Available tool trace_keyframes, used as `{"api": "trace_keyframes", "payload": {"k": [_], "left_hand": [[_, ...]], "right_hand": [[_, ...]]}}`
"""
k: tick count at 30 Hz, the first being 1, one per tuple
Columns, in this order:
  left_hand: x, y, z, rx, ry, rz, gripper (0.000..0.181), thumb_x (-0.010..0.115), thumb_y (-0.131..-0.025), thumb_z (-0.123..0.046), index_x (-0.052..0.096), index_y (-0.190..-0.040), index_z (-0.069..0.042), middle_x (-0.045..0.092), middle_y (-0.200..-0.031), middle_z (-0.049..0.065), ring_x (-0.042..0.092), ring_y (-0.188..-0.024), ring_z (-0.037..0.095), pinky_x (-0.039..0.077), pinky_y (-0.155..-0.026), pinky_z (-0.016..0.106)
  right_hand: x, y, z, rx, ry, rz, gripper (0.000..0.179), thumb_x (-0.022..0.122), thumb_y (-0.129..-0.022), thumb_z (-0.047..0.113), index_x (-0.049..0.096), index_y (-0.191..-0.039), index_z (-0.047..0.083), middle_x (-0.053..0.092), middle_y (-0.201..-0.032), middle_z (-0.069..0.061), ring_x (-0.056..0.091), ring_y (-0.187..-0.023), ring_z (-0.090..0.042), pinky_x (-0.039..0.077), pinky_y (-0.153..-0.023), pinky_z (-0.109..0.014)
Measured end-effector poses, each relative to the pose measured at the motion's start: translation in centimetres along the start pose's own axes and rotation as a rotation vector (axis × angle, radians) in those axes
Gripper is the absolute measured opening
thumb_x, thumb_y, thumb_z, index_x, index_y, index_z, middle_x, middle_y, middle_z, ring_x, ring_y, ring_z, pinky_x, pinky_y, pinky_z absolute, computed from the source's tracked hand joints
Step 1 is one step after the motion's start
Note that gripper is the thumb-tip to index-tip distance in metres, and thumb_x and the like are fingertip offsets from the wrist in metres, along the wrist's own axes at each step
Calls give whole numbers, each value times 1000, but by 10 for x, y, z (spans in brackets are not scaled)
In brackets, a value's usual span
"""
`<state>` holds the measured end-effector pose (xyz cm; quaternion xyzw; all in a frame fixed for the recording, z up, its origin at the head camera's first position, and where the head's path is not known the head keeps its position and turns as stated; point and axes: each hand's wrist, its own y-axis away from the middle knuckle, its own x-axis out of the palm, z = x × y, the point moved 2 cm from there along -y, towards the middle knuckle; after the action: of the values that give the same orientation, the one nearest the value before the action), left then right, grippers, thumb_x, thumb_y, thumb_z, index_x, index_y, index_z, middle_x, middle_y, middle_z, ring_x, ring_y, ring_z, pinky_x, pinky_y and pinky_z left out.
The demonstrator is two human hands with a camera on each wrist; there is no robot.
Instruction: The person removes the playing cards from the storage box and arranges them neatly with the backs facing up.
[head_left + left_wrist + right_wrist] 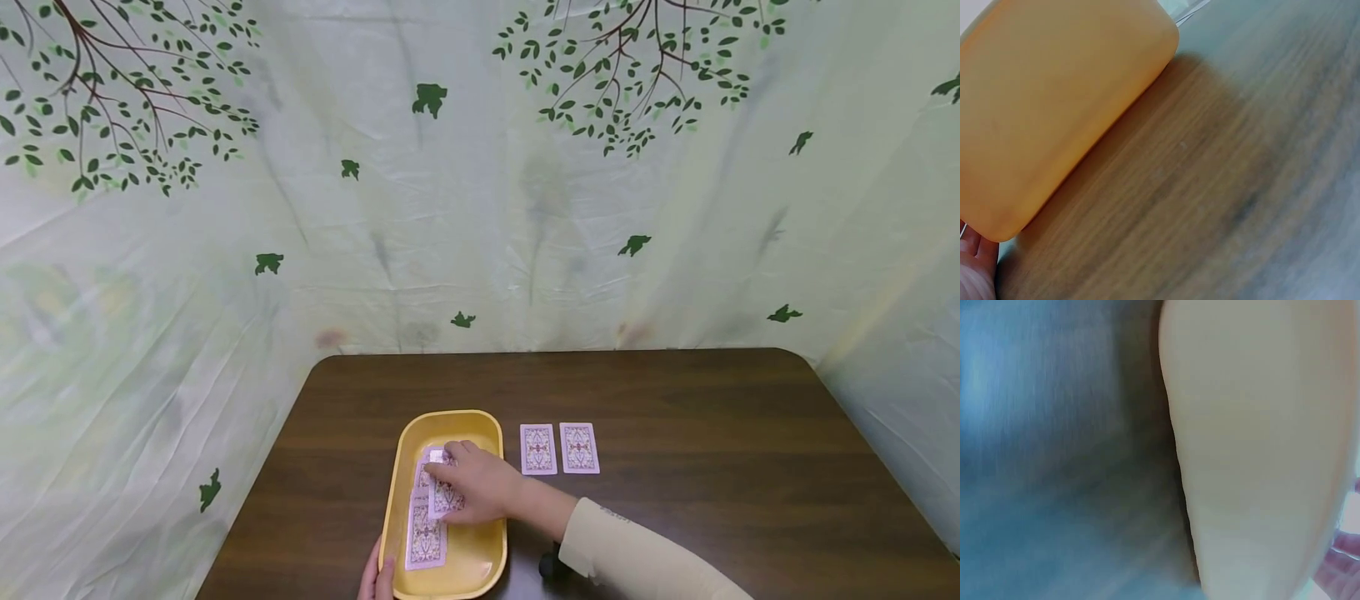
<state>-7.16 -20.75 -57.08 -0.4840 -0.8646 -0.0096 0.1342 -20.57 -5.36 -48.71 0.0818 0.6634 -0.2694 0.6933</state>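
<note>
A yellow tray [480,567] stands on the table, and several patterned playing cards [425,542] lie face down along its left side. Over the tray, my right hand [480,483] holds a playing card [442,497] by its edges, just above or on the others. My left hand [377,575] grips the tray's near left rim; most of this hand is out of the frame. The left wrist view shows the tray's outer wall [1066,112] with part of the left hand [977,265] at its corner. In the right wrist view, the tray's side hides most of the right hand [1338,569].
Two face-down cards, a left one [538,450] and a right one [579,448], lie side by side right of the tray. A dark object [552,565] sits partly under the right forearm. Behind the brown table [712,433] hangs a leaf-printed curtain [480,208].
</note>
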Motion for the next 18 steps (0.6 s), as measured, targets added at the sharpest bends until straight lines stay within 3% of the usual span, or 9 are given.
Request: {"api": "trace_keyframes", "payload": {"k": [3,11,18], "left_hand": [[0,0,1,11,4,0,36,46,-95,-11,62,-104,-41,61,-93,-19,60,-75,4,49,-62,16],[3,1,-1,-70,-6,-56,33,47,-94,-12,62,-102,-41,63,-88,-17,61,-70,7,50,-59,19],[-1,-1,3,8,1,-12,32,48,-95,-15,62,-103,-43,61,-92,-20,60,-73,3,49,-61,16]], "right_hand": [[-10,2,-12,19,-61,-32,66,70,-74,50,51,-129,18,49,-114,-12,49,-99,-20,43,-85,-29],[-33,12,-48,97,-149,-64,67,69,-76,48,50,-131,15,46,-120,-14,45,-104,-21,41,-90,-30],[-36,39,-74,192,-212,-144,65,71,-75,45,51,-129,16,41,-126,-18,45,-106,-24,43,-89,-34]]}}
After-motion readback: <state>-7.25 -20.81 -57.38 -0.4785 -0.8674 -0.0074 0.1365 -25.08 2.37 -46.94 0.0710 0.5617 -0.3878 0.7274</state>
